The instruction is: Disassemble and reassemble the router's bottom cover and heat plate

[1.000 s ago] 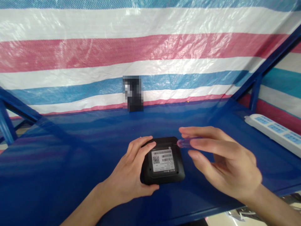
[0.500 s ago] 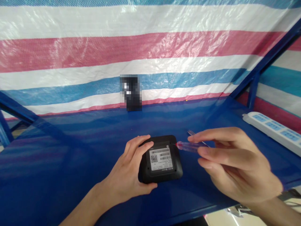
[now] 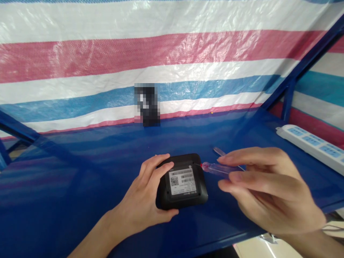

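black device (image 3: 184, 181) within clasp of left hand (image 3: 142, 191), clear-handled screwdriver (image 3: 217, 168) within loose curl of right hand (image 3: 271, 186)

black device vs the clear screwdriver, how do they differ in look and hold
The black device is broad and flat, while the clear screwdriver is slim and long. The black device is dark and opaque with a white label; the clear screwdriver has a see-through, pinkish handle with red near its shaft. The left hand grips the black device; the right hand holds the clear screwdriver. Both are in hand.
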`<action>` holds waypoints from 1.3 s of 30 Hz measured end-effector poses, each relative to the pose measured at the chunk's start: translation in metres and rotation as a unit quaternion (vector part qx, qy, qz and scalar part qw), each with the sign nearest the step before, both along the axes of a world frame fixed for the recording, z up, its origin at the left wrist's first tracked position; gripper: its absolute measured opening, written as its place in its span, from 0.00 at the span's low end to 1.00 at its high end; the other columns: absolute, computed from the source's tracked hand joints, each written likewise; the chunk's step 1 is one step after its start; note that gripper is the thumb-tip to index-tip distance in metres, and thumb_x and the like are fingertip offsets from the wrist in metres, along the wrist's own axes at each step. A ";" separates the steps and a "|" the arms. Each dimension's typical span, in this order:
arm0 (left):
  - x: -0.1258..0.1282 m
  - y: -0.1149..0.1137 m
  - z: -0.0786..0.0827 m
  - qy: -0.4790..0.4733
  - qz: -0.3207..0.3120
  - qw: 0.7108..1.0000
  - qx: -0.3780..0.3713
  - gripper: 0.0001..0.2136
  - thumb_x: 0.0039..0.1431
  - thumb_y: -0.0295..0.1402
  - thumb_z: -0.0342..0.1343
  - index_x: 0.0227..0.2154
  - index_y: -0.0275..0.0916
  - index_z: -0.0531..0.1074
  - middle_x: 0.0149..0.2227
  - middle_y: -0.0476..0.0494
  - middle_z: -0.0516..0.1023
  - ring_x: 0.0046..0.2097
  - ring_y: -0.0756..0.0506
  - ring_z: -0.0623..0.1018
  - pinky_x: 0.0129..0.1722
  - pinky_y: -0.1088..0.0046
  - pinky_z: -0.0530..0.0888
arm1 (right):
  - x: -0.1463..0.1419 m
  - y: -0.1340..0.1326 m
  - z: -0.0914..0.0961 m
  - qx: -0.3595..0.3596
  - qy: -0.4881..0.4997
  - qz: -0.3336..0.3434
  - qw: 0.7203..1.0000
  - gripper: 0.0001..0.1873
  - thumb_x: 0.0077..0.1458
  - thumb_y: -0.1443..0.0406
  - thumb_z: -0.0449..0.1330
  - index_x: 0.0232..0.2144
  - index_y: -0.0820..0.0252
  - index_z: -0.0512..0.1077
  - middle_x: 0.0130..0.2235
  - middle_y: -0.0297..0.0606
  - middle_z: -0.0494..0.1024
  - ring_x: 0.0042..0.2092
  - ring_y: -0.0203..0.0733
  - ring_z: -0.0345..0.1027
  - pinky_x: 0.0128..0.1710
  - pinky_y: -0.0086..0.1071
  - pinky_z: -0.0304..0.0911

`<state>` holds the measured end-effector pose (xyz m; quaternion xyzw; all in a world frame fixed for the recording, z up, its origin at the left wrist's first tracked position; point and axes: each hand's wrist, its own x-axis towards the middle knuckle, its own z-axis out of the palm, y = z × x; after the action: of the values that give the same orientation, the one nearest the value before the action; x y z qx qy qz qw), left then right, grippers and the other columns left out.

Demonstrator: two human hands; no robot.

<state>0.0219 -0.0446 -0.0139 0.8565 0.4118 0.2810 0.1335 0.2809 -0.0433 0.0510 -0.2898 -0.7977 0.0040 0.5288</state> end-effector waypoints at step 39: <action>0.000 0.001 -0.005 -0.012 0.001 1.000 0.003 0.50 0.39 0.31 0.73 0.63 0.45 0.50 0.65 0.32 0.58 0.64 0.28 0.62 0.60 0.43 0.69 | -0.013 0.004 -0.004 -0.018 -0.014 0.003 1.000 0.20 0.55 0.79 0.59 0.46 0.55 0.70 0.48 0.45 0.79 0.47 0.45 0.80 0.41 0.36 0.80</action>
<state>0.0222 -0.0438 -0.0192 0.8529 0.4107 0.2925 0.1356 0.2677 -0.0394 0.0467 -0.2973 -0.8054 0.0159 0.5126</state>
